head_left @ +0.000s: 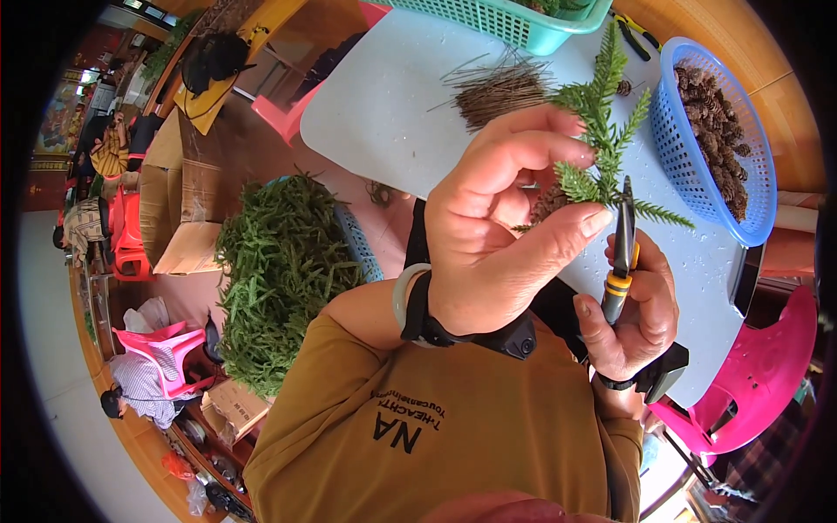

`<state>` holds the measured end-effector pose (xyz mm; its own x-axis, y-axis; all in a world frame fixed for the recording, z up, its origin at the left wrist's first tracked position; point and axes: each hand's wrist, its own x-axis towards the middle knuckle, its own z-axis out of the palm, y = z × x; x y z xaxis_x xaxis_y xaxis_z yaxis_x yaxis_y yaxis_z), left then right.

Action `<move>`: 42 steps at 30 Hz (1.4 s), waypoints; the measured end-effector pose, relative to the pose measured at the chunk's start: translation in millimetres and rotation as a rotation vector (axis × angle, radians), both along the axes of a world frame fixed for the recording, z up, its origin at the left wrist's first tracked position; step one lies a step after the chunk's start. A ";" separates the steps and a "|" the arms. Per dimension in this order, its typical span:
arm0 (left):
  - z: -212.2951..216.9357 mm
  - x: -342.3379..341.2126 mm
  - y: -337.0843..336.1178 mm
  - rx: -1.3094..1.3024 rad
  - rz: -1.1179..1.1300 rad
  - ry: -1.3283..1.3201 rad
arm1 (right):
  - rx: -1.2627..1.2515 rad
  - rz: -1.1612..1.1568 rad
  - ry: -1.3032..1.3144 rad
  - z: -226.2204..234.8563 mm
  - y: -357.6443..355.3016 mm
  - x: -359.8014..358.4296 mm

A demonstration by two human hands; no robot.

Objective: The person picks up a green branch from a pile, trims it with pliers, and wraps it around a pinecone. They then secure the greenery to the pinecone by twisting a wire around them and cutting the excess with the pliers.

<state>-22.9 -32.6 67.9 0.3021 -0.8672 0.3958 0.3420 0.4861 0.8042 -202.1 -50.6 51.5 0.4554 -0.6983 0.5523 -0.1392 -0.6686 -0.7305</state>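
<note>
My left hand (501, 235) is raised over the table, its thumb and fingers closed on a green pine sprig (602, 113) with several needled branches. Partly hidden behind those fingers is a brown pine cone (547, 206). In my right hand (641, 327) are pliers (620, 277) with dark pointed jaws and grey-and-yellow handles. The jaws point upward and meet the lower part of the sprig beside my left thumb; whether they grip a stem I cannot tell.
On the pale table (375, 96) lie a bundle of thin brown stems (501, 91) and another yellow-and-black hand tool (636, 35). A blue basket (667, 131) holds pine cones; a green basket (488, 26) stands farther back. Left are heaped greenery (283, 270) and a cardboard box (200, 174).
</note>
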 end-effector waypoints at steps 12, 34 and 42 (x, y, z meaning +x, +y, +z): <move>0.1 0.0 -2.3 0.012 -0.065 0.055 | -0.023 0.039 -0.014 2.1 -10.4 2.0; -2.5 1.3 -2.3 -0.069 0.021 -0.187 | 0.066 -0.075 0.044 1.4 -1.5 -0.4; -7.8 3.6 -1.8 -0.129 0.048 -0.311 | -0.059 -0.176 0.053 -2.0 -2.3 10.6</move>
<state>-19.3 -34.4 60.1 0.1884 -0.7918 0.5810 0.0641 0.6003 0.7972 -191.6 -52.9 49.6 0.3584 -0.7372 0.5727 -0.2955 -0.6715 -0.6795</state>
